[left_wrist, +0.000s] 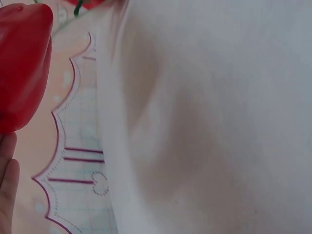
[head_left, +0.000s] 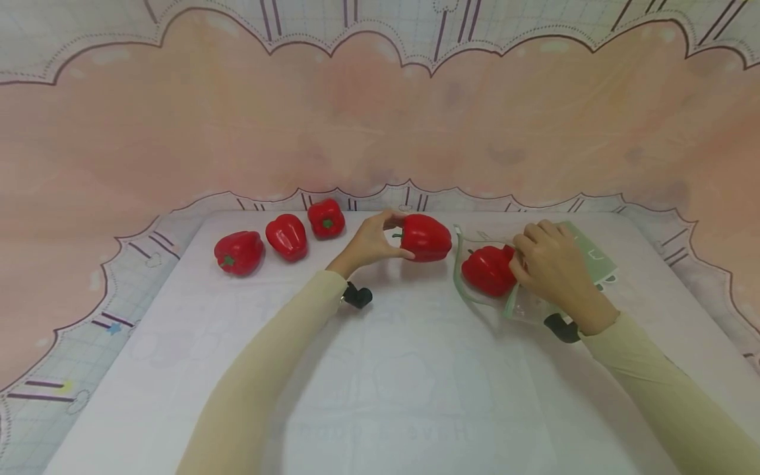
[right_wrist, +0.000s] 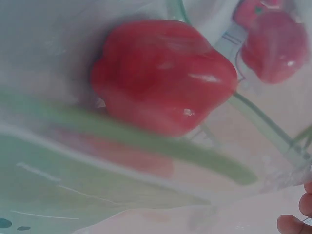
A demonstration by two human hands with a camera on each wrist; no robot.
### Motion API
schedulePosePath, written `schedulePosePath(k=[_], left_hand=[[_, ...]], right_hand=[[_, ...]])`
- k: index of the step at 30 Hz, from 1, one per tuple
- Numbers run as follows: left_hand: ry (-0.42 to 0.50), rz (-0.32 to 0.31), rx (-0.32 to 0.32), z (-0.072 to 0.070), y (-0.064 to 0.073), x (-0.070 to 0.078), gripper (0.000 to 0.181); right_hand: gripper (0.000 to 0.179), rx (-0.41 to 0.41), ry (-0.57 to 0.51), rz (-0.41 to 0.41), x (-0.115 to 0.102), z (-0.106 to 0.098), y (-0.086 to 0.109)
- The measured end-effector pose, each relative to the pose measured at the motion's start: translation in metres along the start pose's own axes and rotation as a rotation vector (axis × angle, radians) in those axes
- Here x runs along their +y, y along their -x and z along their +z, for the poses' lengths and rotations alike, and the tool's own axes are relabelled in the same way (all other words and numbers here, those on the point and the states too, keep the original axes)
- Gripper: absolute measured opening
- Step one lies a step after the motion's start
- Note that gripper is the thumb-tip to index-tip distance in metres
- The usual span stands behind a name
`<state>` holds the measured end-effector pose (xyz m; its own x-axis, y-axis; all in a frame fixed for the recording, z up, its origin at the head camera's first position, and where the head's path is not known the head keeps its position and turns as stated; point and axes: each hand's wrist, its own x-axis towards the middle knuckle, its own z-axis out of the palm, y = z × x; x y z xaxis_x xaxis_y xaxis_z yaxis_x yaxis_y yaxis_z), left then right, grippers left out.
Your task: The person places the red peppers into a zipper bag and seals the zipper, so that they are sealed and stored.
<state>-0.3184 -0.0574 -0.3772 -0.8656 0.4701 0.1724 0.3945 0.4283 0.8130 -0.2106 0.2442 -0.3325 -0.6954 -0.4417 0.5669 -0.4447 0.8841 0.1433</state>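
Note:
My left hand (head_left: pixel 371 244) grips a red bell pepper (head_left: pixel 426 238) between thumb and fingers, its green stem toward the palm. In the left wrist view that bell pepper (left_wrist: pixel 22 63) is at the left, with fingertips (left_wrist: pixel 9 185) below it. My right hand (head_left: pixel 549 264) pinches the edge of a clear zip bag with a green printed part (head_left: pixel 594 257). A second bell pepper (head_left: pixel 488 270) lies within the bag's mouth, just left of the right hand. The right wrist view shows this bell pepper (right_wrist: pixel 165 78) through the plastic, past a green zip strip (right_wrist: pixel 146 139).
Three more red bell peppers stand at the back left: one leftmost (head_left: pixel 239 253), one in the middle (head_left: pixel 287 237) and one farthest back (head_left: pixel 326 218). A white cloth (head_left: pixel 380 382) covers the table. Behind it hangs a patterned pink curtain (head_left: pixel 297 125).

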Motion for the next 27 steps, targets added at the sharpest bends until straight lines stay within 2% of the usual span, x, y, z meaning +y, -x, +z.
schedulePosePath(k=[6, 15, 27], left_hand=[[0.012, 0.029, -0.006, 0.007, 0.009, 0.010, 0.067], [-0.007, 0.034, -0.105, 0.019, 0.022, 0.022, 0.070], [-0.035, 0.070, -0.161, 0.036, 0.022, 0.027, 0.070]], right_hand=[[0.012, 0.027, -0.003, -0.009, 0.001, 0.000, 0.001], [0.013, 0.058, 0.000, -0.036, 0.003, 0.001, 0.000], [0.011, 0.077, 0.012, -0.054, 0.003, 0.000, 0.002]])
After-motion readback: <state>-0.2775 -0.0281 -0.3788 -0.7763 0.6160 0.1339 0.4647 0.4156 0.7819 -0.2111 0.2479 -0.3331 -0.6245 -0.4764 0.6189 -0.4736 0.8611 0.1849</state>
